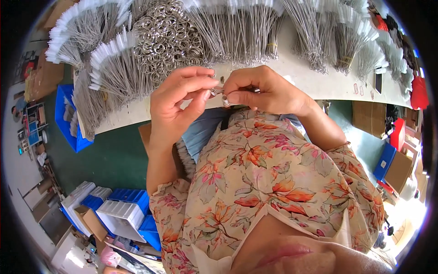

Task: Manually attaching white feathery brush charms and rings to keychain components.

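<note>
My left hand (175,98) is closed in a pinch at the table's near edge, thumb and fingertips around a small metal ring (213,92). Just to its right, my right hand (269,91) has its fingers curled and its thumb pressed on a short stack of shiny metal rings (225,101). Both sets of fingertips nearly meet, and the metal pieces lie between them. How the pieces join is too small to make out. Beyond my left hand rises a large heap of split rings (169,34).
Bundles of white-bristled wire brushes (242,34) line the far side of the pale table (337,89); more bundles (118,64) lie at the left. A blue bin (68,121) stands by the table's left end. Blue and white crates (121,212) sit on the green floor. A cardboard box (368,118) is at the right.
</note>
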A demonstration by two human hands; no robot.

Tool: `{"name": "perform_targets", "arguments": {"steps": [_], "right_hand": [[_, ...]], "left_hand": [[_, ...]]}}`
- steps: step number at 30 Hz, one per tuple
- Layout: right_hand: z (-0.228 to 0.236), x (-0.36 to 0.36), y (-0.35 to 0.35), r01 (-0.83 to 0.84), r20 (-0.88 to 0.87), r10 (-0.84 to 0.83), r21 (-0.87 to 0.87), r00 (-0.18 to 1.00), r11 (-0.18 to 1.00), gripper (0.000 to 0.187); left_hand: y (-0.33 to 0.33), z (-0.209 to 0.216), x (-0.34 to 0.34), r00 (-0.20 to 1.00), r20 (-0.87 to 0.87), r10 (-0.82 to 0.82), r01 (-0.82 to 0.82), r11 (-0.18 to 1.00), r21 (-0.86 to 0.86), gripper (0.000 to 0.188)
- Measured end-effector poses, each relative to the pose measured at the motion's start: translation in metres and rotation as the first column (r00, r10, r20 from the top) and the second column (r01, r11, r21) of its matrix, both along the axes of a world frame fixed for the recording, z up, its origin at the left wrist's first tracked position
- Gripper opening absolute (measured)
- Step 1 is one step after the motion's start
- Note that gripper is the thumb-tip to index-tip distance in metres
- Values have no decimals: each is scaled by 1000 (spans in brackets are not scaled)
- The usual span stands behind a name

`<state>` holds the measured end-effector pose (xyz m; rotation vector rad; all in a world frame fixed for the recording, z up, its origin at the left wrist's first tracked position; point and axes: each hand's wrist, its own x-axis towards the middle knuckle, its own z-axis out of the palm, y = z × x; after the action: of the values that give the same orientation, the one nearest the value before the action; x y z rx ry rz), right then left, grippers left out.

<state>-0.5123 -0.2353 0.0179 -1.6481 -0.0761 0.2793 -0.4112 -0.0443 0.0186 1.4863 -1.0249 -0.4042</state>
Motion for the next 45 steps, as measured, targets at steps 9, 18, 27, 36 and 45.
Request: {"name": "perform_targets", "arguments": {"steps": [9, 18, 27, 36, 45], "right_hand": [[25, -1, -2, 256, -33, -258, 312, 965, 915, 16], [45, 13, 5, 220, 136, -274, 318, 952, 922, 13], [46, 11, 5, 257, 237, -307, 219, 922, 941, 11], [39, 19, 13, 178, 146, -234, 317, 961, 932, 11], [38, 31, 37, 55, 186, -127, 351, 974, 935, 11]], "left_hand": [[-18, 17, -17, 973, 122, 198, -174, 967, -187, 29], [-20, 46, -6, 871, 410, 269, -190, 956, -224, 29], [-19, 64, 18, 836, 543, 80, -99, 995, 6, 12], [-3, 63, -6, 971, 110, 214, -230, 959, 165, 13], [30, 68, -8, 961, 136, 240, -266, 936, 229, 16]]}}
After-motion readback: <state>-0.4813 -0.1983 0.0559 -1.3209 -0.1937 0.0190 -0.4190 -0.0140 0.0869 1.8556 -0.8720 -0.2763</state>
